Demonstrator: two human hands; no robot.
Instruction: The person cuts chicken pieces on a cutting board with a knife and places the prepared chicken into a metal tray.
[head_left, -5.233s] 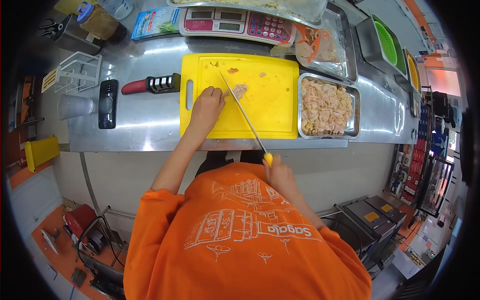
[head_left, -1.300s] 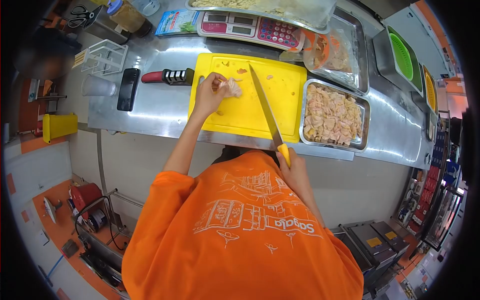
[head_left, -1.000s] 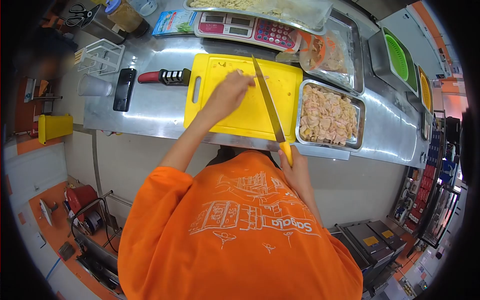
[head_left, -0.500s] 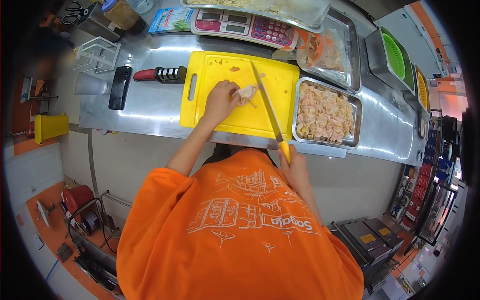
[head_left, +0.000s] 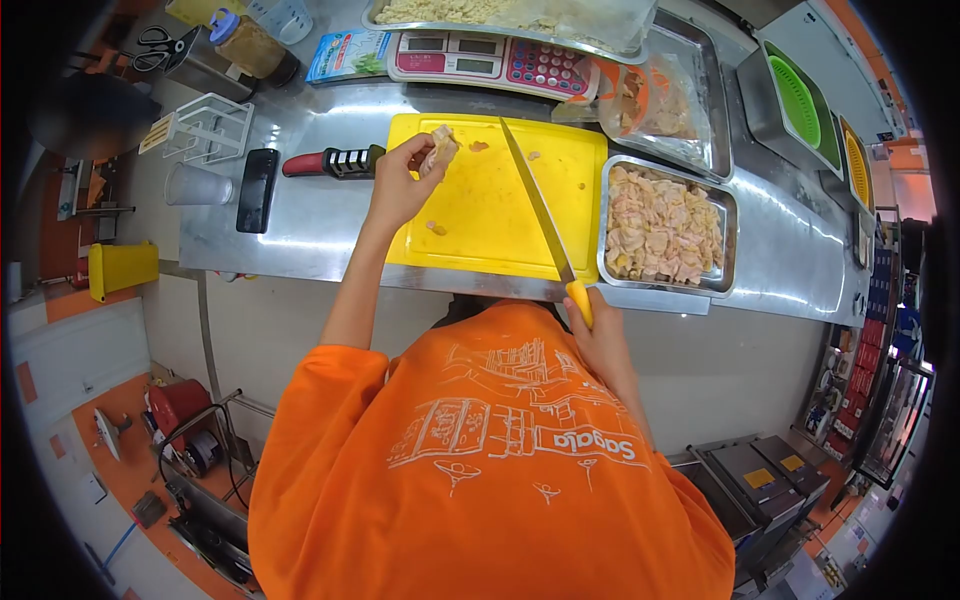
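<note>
My left hand pinches a pale piece of raw meat, perhaps chicken, raised above the left side of the yellow cutting board. My right hand is wrapped round the yellow handle of a long knife. Its blade points away from me across the board's right part, and whether it touches the board I cannot tell. Small meat scraps lie on the board. Just right of it, a metal tray holds many cut pale meat pieces.
A knife sharpener, a black phone and a clear cup are left of the board. Behind it stand a pink-and-white scale, a tray of pale food and a plastic bag. The steel counter's front edge runs before me.
My left hand has lifted the meat piece off the middle of the board and moved it left and away from me. The knife stays in my right hand, nearly unmoved.
</note>
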